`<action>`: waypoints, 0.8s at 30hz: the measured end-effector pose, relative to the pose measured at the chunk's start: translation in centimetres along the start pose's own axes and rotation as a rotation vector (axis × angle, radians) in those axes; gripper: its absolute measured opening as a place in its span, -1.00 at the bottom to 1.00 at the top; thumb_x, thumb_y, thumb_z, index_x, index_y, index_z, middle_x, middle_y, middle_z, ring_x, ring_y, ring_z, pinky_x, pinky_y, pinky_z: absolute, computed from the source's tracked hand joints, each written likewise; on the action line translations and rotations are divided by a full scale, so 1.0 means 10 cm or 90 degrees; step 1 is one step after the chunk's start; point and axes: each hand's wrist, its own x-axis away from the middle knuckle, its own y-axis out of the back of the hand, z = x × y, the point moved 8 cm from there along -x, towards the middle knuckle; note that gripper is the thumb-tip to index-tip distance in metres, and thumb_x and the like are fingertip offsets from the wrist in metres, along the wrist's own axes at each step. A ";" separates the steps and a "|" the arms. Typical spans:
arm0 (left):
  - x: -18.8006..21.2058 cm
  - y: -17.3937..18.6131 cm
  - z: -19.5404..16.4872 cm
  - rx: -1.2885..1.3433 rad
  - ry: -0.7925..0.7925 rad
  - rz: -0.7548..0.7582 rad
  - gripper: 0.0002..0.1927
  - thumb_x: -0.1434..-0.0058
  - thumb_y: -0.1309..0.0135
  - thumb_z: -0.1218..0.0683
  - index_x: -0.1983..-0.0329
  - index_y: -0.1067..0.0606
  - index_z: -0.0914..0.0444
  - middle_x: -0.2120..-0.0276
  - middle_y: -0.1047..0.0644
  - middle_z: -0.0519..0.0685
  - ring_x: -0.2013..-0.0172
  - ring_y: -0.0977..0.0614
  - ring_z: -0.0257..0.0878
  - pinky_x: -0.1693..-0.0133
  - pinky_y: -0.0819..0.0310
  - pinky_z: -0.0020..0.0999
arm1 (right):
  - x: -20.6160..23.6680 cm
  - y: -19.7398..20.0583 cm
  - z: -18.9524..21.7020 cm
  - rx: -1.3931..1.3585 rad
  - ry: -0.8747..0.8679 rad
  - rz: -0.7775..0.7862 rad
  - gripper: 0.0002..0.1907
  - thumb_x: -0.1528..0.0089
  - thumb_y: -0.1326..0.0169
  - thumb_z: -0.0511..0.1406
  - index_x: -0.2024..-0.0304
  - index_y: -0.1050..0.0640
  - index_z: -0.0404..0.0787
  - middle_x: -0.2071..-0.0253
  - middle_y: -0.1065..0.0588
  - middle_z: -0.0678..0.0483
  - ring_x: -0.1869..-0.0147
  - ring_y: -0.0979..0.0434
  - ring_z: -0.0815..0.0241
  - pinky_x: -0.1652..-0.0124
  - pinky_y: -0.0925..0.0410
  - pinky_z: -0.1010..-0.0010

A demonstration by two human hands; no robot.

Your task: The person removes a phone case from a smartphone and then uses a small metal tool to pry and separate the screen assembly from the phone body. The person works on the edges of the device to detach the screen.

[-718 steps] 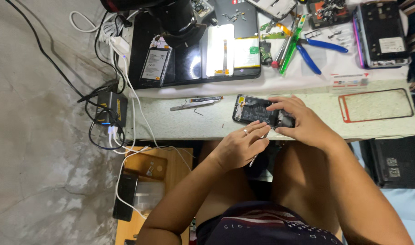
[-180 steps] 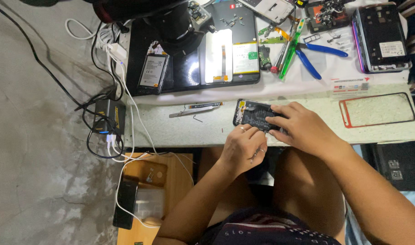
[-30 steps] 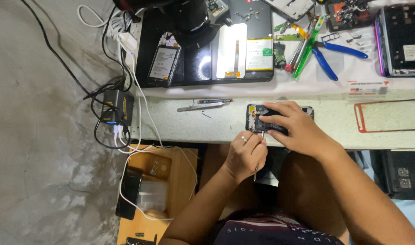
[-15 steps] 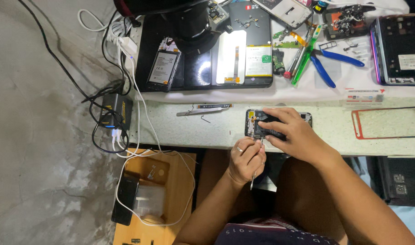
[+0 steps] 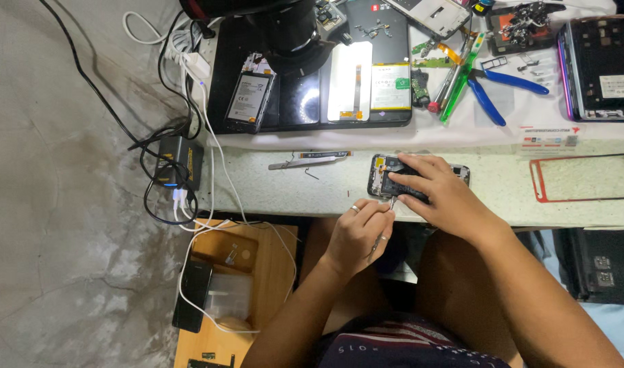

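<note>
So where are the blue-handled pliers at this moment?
In the head view the blue-handled pliers lie at the upper right of the table, on the white cloth, just right of the green tool and left of the opened phone.

Right hand pressing down an opened smartphone on the surface; left hand pinching tweezers at its edge.

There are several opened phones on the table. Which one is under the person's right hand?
The dark opened phone at the table's front edge, pinned by the right hand. The others lie farther back: one on the black mat, one at the right edge.
</note>
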 end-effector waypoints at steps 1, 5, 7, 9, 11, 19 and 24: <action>-0.01 -0.01 0.01 0.006 0.004 0.007 -0.94 -0.23 -0.15 0.30 0.32 -0.49 0.38 0.22 -0.58 0.13 0.19 -0.61 0.01 0.10 -0.55 -0.19 | 0.00 0.00 -0.01 0.002 0.000 0.003 -0.52 -0.11 -0.27 -0.28 -0.11 -0.61 -0.09 -0.37 -0.38 -0.04 -0.39 -0.30 -0.13 -0.28 -0.24 0.14; -0.06 -0.03 0.03 0.025 0.010 0.023 -0.91 -0.22 -0.15 0.28 0.37 -0.46 0.34 0.25 -0.56 0.10 0.23 -0.59 0.00 0.16 -0.52 -0.19 | 0.02 0.05 -0.03 -0.024 0.016 -0.013 -0.53 -0.12 -0.28 -0.26 -0.10 -0.59 -0.12 -0.37 -0.36 -0.10 -0.42 -0.31 -0.15 -0.30 -0.24 0.12; -0.10 -0.03 0.03 0.020 0.002 0.024 -0.92 -0.22 -0.14 0.27 0.36 -0.46 0.32 0.27 -0.55 0.08 0.25 -0.58 0.00 0.17 -0.49 -0.18 | 0.03 0.07 -0.07 -0.045 0.000 -0.012 -0.56 -0.11 -0.29 -0.24 -0.06 -0.60 -0.12 -0.37 -0.35 -0.14 -0.41 -0.32 -0.16 -0.27 -0.26 0.15; -0.13 -0.04 0.01 0.006 -0.013 0.028 -0.92 -0.21 -0.14 0.26 0.37 -0.46 0.31 0.30 -0.53 0.06 0.28 -0.55 0.00 0.18 -0.47 -0.16 | 0.04 0.11 -0.04 -0.015 0.028 -0.028 -0.59 -0.11 -0.29 -0.24 -0.02 -0.62 -0.11 -0.31 -0.38 -0.11 -0.40 -0.34 -0.16 -0.28 -0.27 0.13; -0.15 -0.06 0.00 0.006 -0.017 0.040 -0.92 -0.20 -0.14 0.26 0.37 -0.46 0.29 0.35 -0.50 0.03 0.30 -0.54 -0.02 0.20 -0.46 -0.17 | 0.05 0.12 -0.03 0.006 0.041 -0.031 -0.60 -0.10 -0.29 -0.23 -0.01 -0.64 -0.10 -0.27 -0.42 -0.09 -0.38 -0.36 -0.15 -0.27 -0.28 0.13; -0.15 -0.10 0.00 -0.021 -0.022 0.072 -0.93 -0.15 -0.16 0.24 0.36 -0.48 0.29 0.38 -0.47 0.01 0.33 -0.52 -0.04 0.22 -0.45 -0.17 | 0.03 0.14 0.01 0.047 0.074 -0.023 -0.61 -0.08 -0.30 -0.22 0.02 -0.66 -0.06 -0.18 -0.49 -0.06 -0.24 -0.45 -0.11 -0.15 -0.37 0.15; -0.09 -0.15 -0.10 -0.078 -0.102 0.067 -0.90 -0.14 -0.15 0.26 0.28 -0.51 0.39 0.31 -0.51 0.07 0.29 -0.54 -0.04 0.19 -0.48 -0.17 | 0.02 0.16 0.08 0.097 0.127 -0.037 -0.62 -0.08 -0.29 -0.21 0.04 -0.66 -0.07 -0.16 -0.50 -0.05 -0.18 -0.48 -0.10 -0.10 -0.41 0.16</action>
